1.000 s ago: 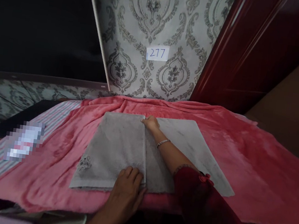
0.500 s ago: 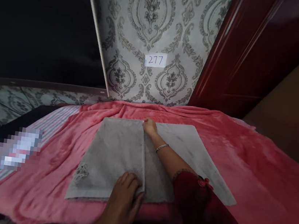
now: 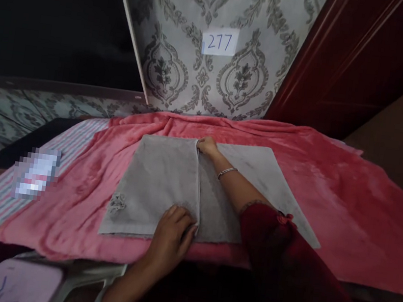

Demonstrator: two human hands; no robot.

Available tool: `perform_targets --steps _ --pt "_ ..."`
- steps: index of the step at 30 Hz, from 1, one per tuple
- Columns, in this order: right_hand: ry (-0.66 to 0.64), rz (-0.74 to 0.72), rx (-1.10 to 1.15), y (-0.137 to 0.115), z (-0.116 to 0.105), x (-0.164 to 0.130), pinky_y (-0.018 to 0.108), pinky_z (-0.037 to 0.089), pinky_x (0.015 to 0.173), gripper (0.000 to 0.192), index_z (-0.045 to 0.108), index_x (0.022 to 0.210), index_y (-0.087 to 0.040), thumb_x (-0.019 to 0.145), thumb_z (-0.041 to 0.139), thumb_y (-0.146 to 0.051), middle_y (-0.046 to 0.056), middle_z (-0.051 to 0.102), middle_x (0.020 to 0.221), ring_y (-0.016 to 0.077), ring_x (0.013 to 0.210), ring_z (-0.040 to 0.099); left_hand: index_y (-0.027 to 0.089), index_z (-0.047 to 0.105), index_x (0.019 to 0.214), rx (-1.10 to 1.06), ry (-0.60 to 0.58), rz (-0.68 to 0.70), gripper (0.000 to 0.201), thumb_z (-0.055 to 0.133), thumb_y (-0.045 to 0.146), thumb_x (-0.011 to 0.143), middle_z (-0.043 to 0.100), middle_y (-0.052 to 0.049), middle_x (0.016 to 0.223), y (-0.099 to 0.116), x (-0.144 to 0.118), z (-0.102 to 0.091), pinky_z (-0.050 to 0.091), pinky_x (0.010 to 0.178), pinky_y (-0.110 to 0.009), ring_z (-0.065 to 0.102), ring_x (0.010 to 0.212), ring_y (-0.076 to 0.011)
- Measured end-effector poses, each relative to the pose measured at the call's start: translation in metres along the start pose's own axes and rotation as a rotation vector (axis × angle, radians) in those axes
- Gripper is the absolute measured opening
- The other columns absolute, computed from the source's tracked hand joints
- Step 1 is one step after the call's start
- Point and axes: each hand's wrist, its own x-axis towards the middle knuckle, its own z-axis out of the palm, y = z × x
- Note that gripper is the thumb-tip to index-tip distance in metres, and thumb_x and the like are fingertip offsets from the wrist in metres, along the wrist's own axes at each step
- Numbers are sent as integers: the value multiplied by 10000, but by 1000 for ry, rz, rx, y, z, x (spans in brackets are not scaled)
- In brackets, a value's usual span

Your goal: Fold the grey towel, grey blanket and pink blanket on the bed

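A grey towel [image 3: 160, 180] was seen lying flat on a pink fleece blanket [image 3: 347, 200] spread over the surface, its left part folded over so that a straight edge ran down the middle. The left hand [image 3: 171, 238] was pressed on the near end of that edge, fingers curled onto the cloth, and the right hand [image 3: 207, 147] was closed on the far end at the towel's top border, a bangle [image 3: 227, 172] showing on its wrist. Against the pictures of a moment earlier little was altered: both hands were kept at the same two ends of the fold and the towel was left in its place, only the view being tipped downward. A striped cloth [image 3: 6, 190] was shown to the left, patterned wallpaper bearing a label reading 277 [image 3: 219, 41] behind, and a dark red door [image 3: 347, 56] to the right
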Motion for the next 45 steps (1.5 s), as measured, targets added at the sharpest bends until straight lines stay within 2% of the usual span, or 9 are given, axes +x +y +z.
perform_targets --steps 10,17,20,23,27,31,36,41,45 --pt "126 29 -61 0 -3 -2 188 447 734 279 781 991 -153 829 553 -146 91 744 956 158 867 664 156 634 933 250 84 273 140 505 103 941 663 -49 845 -1 -11 7 416 679 -349 501 780 -196" --pt "99 10 -71 2 -4 2 183 441 691 246 784 936 -138 848 554 -130 82 745 883 141 791 662 164 626 925 270 173 212 122 514 122 947 652 -50 846 1 -3 10 447 706 -334 517 778 -191" --pt "85 -1 -71 3 -4 3 192 457 698 248 783 938 -120 858 549 -122 88 746 869 148 778 667 170 629 922 331 156 226 108 529 137 943 659 -50 846 0 -4 14 441 696 -343 522 778 -201" --pt "92 -50 -57 3 -4 1 209 483 779 304 766 1076 -134 863 550 -115 92 755 1001 164 882 681 153 628 990 334 111 232 103 544 140 932 670 -73 920 -1 -11 15 454 724 -354 536 821 -213" --pt "114 -164 -34 5 -4 -6 237 471 923 426 695 1272 -242 887 548 -133 45 713 1227 174 1090 645 113 593 1149 280 35 242 248 573 209 921 658 -129 1079 1 -17 9 488 832 -401 553 967 -255" --pt "108 -216 -23 6 -4 -11 238 475 924 366 747 1177 -285 936 497 -169 7 731 1195 173 1095 651 110 598 1071 270 34 226 164 529 170 935 653 -123 1016 4 -15 5 509 809 -386 555 919 -237" --pt "146 -178 -35 5 -2 -7 238 477 906 373 762 1142 -243 920 484 -134 42 742 1161 185 1079 663 151 606 981 313 -39 201 90 531 168 935 653 -84 944 5 -11 6 506 755 -394 549 867 -238" --pt "174 -120 -41 8 2 -4 250 484 865 349 773 1094 -209 907 487 -138 82 746 1128 205 1047 669 179 610 998 232 -39 162 98 548 151 926 666 -72 990 -1 -15 9 499 768 -396 553 872 -225" --pt "142 -111 -27 12 3 1 219 484 795 310 787 1030 -202 865 534 -133 62 765 1009 185 947 684 181 616 1015 212 -14 145 129 586 134 898 671 -76 1013 -5 -18 11 505 783 -401 559 893 -229"
